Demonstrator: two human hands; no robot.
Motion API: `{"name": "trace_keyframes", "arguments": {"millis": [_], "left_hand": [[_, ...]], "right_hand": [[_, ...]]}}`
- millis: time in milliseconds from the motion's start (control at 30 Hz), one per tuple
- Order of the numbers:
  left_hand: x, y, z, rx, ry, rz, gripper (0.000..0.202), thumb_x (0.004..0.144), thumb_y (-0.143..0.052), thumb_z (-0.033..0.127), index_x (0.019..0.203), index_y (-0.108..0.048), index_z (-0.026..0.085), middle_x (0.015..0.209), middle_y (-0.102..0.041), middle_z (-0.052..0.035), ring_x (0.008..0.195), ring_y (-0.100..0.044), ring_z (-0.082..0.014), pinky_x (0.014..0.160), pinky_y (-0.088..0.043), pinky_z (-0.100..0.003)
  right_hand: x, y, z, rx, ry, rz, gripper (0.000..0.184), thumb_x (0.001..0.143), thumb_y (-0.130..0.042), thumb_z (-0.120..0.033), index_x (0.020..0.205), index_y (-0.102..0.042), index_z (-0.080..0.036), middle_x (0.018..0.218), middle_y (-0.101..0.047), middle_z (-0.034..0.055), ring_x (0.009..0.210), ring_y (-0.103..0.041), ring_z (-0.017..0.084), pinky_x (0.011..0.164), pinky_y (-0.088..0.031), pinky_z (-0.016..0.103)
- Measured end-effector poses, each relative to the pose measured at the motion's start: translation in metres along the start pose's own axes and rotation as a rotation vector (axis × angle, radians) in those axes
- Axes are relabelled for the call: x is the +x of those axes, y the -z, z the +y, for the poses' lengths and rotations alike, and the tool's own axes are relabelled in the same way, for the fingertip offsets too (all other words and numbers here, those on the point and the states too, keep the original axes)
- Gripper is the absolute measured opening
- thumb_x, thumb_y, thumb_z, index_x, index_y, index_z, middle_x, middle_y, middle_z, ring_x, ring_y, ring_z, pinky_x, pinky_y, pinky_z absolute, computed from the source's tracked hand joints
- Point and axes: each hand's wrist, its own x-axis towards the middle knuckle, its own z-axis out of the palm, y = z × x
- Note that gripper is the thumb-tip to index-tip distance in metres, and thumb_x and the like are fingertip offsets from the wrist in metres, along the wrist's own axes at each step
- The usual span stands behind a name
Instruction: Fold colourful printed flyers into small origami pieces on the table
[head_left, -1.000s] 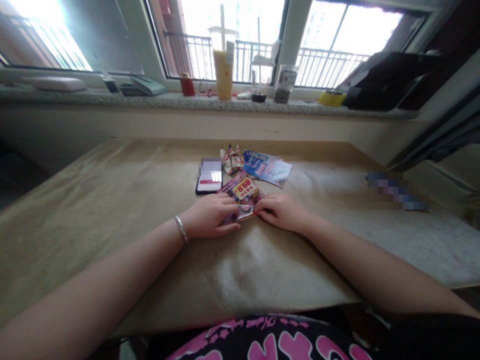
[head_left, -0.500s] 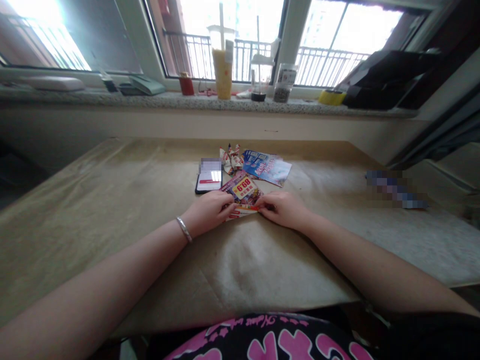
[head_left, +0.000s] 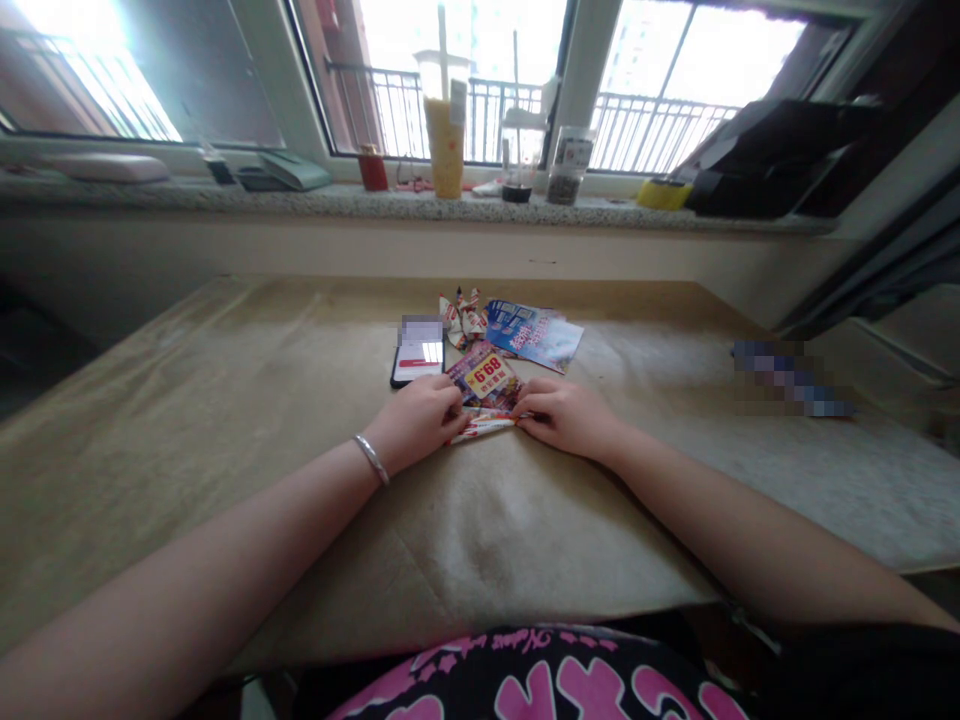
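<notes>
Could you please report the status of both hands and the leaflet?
Left hand and right hand holding leaflet. Leaflet's near edge folded over. Phone close by left hand.

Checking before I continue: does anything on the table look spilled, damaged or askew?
No spill shows. The blue leaflets behind the part-folded flyer lie askew, unevenly fanned. Oddest is the pixelated item on the table, far right: blurring hides what it is.

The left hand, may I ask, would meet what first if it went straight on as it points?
First the flyer it touches; beyond that, probably the blue leaflets, though depth is unclear.
</notes>
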Motion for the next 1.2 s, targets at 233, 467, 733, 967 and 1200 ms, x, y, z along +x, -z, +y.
{"name": "trace_keyframes", "arguments": {"millis": [233,467,733,967,1200], "left_hand": [[0.0013,0.0012,0.0000,0.031,-0.004,0.021,0.022,0.087,-0.051,0.028,0.069,-0.056,0.016,0.078,-0.057,-0.0053,0.070,-0.053,-0.0161,0.064,-0.043,-0.028],[0.0018,-0.0014,-0.0033,0.010,0.044,0.019,0.020,0.085,-0.052,0.027,0.070,-0.057,0.015,0.080,-0.056,-0.0054,0.070,-0.052,-0.0156,0.064,-0.042,-0.027],[0.0028,-0.0004,-0.0013,-0.009,0.100,-0.027,0.018,0.085,-0.052,0.025,0.071,-0.056,0.015,0.081,-0.055,-0.0050,0.071,-0.051,-0.0150,0.065,-0.040,-0.026],[0.0030,-0.0006,-0.0007,-0.023,0.115,-0.011,0.017,0.084,-0.053,0.025,0.071,-0.057,0.015,0.081,-0.055,-0.0050,0.070,-0.051,-0.0146,0.064,-0.040,-0.026],[0.0037,0.0008,-0.0006,-0.038,0.117,-0.007,0.016,0.083,-0.054,0.024,0.071,-0.058,0.014,0.080,-0.055,-0.0046,0.069,-0.051,-0.0139,0.063,-0.040,-0.025]], "right_hand": [[-0.0007,-0.0012,0.0017,-0.078,-0.001,-0.037,0.018,0.086,-0.056,-0.024,0.092,-0.073,-0.023,0.097,-0.068,0.0051,0.088,-0.062,0.017,0.074,-0.048,0.027],[0.0003,-0.0029,0.0025,-0.087,0.040,-0.025,0.021,0.087,-0.055,-0.023,0.095,-0.074,-0.021,0.095,-0.068,0.0066,0.087,-0.062,0.018,0.078,-0.049,0.029],[0.0014,-0.0040,0.0026,-0.119,0.029,-0.022,0.023,0.090,-0.052,-0.025,0.100,-0.073,-0.020,0.094,-0.068,0.0076,0.087,-0.061,0.018,0.079,-0.049,0.030],[0.0004,-0.0047,0.0046,-0.106,0.074,-0.009,0.024,0.090,-0.049,-0.021,0.103,-0.069,-0.019,0.094,-0.067,0.0077,0.090,-0.058,0.018,0.080,-0.048,0.032],[0.0004,-0.0090,0.0071,-0.121,0.123,0.017,0.027,0.090,-0.048,-0.024,0.106,-0.070,-0.021,0.093,-0.065,0.0079,0.085,-0.057,0.018,0.076,-0.047,0.031]]}}
